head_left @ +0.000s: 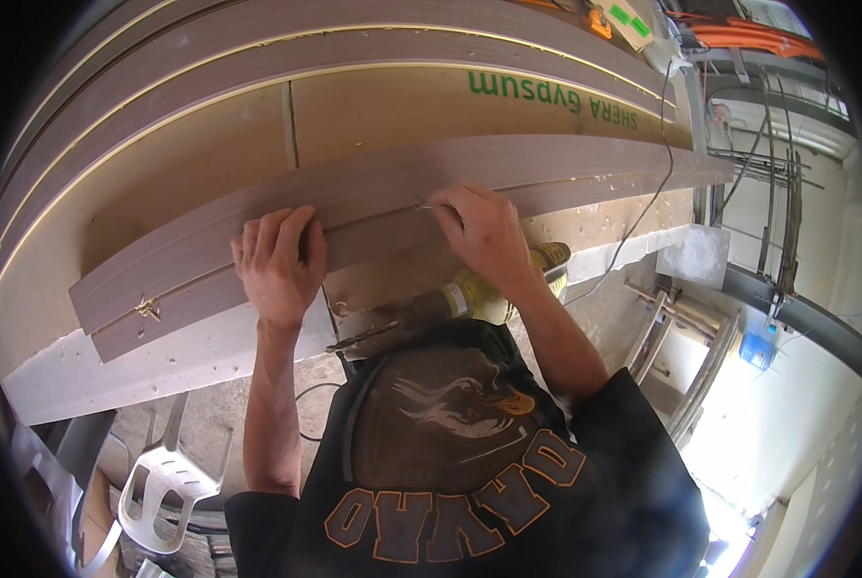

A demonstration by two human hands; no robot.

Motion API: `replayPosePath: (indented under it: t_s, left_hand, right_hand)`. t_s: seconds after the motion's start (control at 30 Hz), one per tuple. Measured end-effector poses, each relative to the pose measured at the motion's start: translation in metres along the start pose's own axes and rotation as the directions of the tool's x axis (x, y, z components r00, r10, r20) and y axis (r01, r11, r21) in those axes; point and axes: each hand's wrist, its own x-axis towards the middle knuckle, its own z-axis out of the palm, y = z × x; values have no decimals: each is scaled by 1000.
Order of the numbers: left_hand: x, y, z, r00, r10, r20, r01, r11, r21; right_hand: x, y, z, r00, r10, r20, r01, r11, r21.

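Two brown grooved planks lie lengthwise across the board in front of me, with a narrow seam between them. My left hand rests on the planks, fingers bent over the seam and thumb apart, holding nothing I can see. Farther right along the seam, my right hand is closed in a pinch. A thin pale tip shows at its fingertips; it is too small to name. Between my forearms lies a yellow-green power drill with a long bit, close to my body. Shavings sit near the planks' left end.
More brown planks lie in rows along the far side of the gypsum board. A black cable runs over the board's right part. Beyond are a white plastic chair, a wooden ladder-like frame and a steel beam.
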Motion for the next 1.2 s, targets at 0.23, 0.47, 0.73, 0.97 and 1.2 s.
replayPosePath:
  t_s: [0.23,0.47,0.73,0.97,1.2]
  left_hand:
    - [0,-1,-1,1000,5,-13,-5,1000,6]
    - [-1,1,-1,1000,-8,17,8,1000,-2]
    - [0,5,1,1000,3,-22,-2,1000,18]
    - [-12,13,6,994,-61,88,47,987,152]
    - [-76,-71,-62,857,-266,441,-50,810,585]
  right_hand:
    - [6,13,-2,990,90,112,-95,995,38]
    - [3,20,-4,953,258,158,-284,943,173]
    - [8,23,-19,865,377,331,-492,769,408]
    - [-6,65,-15,929,265,258,-368,730,576]
    - [-8,78,-21,923,185,337,-374,629,682]
